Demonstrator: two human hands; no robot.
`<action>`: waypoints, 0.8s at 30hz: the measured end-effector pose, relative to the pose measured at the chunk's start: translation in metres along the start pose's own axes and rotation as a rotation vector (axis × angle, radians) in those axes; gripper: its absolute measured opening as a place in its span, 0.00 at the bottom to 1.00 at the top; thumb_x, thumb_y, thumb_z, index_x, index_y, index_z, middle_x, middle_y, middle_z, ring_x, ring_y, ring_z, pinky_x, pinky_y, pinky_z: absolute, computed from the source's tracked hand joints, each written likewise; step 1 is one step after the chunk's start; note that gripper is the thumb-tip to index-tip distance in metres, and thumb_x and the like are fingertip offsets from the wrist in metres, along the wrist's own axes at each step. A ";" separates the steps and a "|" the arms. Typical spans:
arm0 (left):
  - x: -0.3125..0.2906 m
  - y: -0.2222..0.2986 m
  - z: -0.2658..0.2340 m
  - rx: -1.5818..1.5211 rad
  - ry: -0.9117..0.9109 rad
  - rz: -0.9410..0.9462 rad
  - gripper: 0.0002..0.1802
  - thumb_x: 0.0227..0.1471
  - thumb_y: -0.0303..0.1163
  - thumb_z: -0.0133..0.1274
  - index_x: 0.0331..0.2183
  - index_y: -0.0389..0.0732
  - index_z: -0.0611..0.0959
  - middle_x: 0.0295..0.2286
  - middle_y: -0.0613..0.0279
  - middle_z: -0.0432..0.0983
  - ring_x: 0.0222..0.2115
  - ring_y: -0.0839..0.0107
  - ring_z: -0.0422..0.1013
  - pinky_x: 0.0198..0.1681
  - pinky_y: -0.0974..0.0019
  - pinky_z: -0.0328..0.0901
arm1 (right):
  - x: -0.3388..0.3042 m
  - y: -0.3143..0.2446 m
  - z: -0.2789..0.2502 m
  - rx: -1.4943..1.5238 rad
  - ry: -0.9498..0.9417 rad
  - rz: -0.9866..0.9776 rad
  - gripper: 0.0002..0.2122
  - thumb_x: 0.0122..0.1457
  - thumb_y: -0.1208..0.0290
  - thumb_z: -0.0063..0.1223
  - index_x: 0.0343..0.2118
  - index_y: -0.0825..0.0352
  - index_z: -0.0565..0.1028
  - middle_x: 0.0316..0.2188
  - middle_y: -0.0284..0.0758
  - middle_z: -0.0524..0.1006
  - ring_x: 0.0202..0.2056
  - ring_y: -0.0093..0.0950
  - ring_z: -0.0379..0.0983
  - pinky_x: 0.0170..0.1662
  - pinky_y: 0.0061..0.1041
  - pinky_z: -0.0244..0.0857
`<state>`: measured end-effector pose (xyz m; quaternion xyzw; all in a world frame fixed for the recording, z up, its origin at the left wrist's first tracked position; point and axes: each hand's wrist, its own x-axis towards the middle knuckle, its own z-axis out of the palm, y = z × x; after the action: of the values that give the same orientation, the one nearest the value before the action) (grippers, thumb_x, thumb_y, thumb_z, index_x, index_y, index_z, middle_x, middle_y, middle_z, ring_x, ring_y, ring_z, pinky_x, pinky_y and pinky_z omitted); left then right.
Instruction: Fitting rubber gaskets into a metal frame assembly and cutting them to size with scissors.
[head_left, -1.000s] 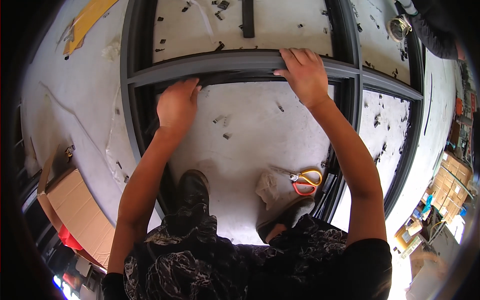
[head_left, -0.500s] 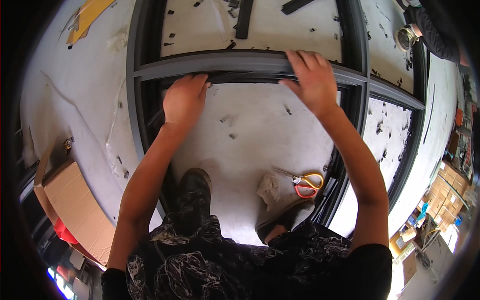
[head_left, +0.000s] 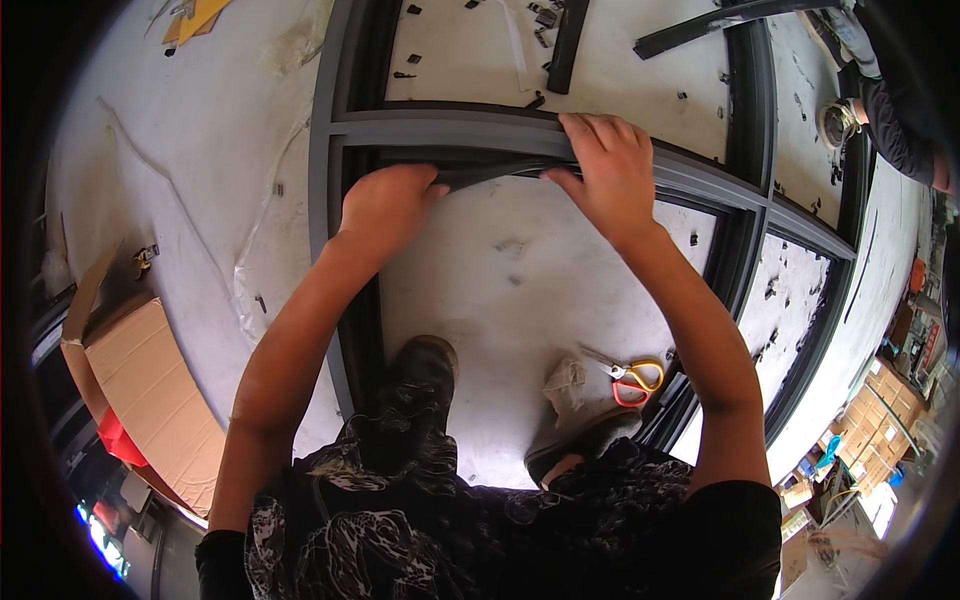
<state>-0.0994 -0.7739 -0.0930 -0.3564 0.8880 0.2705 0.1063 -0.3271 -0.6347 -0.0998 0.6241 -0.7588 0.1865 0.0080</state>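
Note:
A dark grey metal frame (head_left: 326, 190) lies on the floor, with a crossbar (head_left: 450, 128) running across in front of me. My left hand (head_left: 388, 208) is closed on a black flexible strip (head_left: 487, 176) just below the crossbar's near side. The strip bows away from the bar between my hands and reaches my right hand. My right hand (head_left: 612, 182) grips the crossbar, fingers laid over its top and thumb beneath, by the strip. Whether the thumb also presses the strip, I cannot tell.
Scissors (head_left: 632, 380) with yellow and red handles lie by my right shoe (head_left: 590, 445), beside a crumpled piece (head_left: 566, 385). An opened cardboard box (head_left: 155, 390) stands at left. At upper right another person's shoe (head_left: 838, 123) shows, near a long black bar (head_left: 700, 30). Small black bits litter the floor.
My left hand has come down off the bar, pulling the strip away from it. My right hand stays on the crossbar. The view has shifted, moving the scene rightward.

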 end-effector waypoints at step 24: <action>-0.025 0.020 0.014 0.150 0.765 0.307 0.06 0.49 0.30 0.57 0.32 0.41 0.82 0.29 0.58 0.77 0.31 0.57 0.73 0.33 0.56 0.67 | 0.007 -0.020 0.020 -0.186 0.116 -0.003 0.27 0.41 0.51 0.67 0.43 0.62 0.76 0.38 0.30 0.76 0.42 0.33 0.70 0.47 0.36 0.60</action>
<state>-0.0956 -0.7397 -0.0871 -0.2861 0.9234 0.0660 -0.2473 -0.3053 -0.6505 -0.1113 0.6098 -0.7702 0.1512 0.1098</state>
